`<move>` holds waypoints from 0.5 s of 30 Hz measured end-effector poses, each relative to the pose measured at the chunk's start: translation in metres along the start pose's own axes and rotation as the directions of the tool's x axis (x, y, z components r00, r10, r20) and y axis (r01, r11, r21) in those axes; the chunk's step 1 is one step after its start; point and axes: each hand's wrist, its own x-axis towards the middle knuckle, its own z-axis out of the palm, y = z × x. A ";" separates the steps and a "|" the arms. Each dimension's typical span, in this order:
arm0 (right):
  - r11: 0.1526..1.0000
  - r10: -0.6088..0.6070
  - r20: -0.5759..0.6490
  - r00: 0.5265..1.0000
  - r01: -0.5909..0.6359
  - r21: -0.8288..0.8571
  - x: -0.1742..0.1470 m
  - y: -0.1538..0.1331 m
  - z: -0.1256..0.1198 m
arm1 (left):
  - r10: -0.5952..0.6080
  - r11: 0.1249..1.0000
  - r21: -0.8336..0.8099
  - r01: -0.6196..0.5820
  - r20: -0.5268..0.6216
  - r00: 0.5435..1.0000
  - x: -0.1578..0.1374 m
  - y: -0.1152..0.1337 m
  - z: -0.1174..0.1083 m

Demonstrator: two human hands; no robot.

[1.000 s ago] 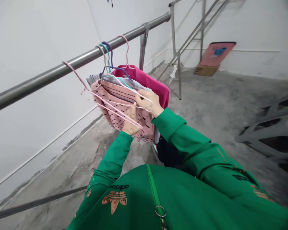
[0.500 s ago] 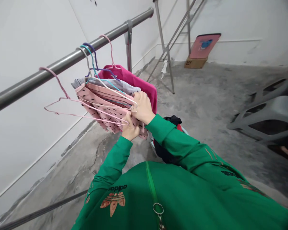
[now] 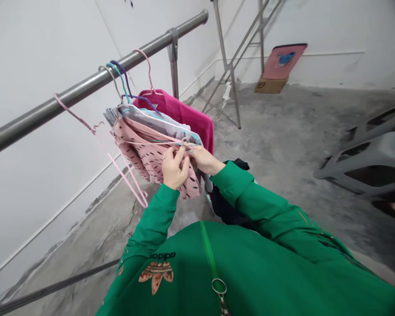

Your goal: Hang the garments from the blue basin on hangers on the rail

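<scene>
A pink garment with black dashes (image 3: 151, 159) hangs from a white clothes hanger (image 3: 158, 119) on the metal rail. My left hand (image 3: 175, 167) has its fingers curled at the garment's upper edge, near the hanger's right end. Against the same corner, my right hand (image 3: 204, 159) pinches the fabric; its fingertips are partly hidden. Just left of my hands dangles a bare pink hanger (image 3: 118, 169), turned and tilted. Behind the dashed garment are a light grey garment (image 3: 166, 119) and a bright pink top (image 3: 197, 118) on their own hangers.
The metal rail (image 3: 82, 85) runs from left to upper middle, held by a post (image 3: 173, 66). Below my right arm, dark clothes (image 3: 225, 210) lie in a basin. Grey plastic stools (image 3: 375, 153) stand at right. A folding rack (image 3: 229, 68) and cardboard box (image 3: 271, 84) are farther back.
My left hand has let go of the bare pink hanger, which has swung down and turned. It has moved up to the dashed garment's edge. My right hand has shifted slightly right and down.
</scene>
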 end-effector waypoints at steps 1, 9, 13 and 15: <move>0.992 0.057 -0.017 0.998 -0.055 0.116 0.002 0.004 0.000 | -0.008 1.000 0.005 0.008 0.001 1.000 0.000 0.004 0.001; 0.821 0.406 0.095 0.909 -0.409 0.399 -0.014 0.047 0.004 | 0.044 0.999 0.013 -0.045 0.066 0.997 -0.057 0.004 0.003; 0.729 0.572 0.172 0.802 -0.594 0.341 -0.052 0.062 -0.004 | -0.085 0.992 -0.066 0.108 0.279 0.956 -0.107 -0.022 -0.005; 0.720 0.575 0.214 0.789 -0.613 0.326 -0.070 0.053 -0.012 | -0.141 0.950 -0.183 0.254 0.473 0.870 -0.127 -0.023 0.000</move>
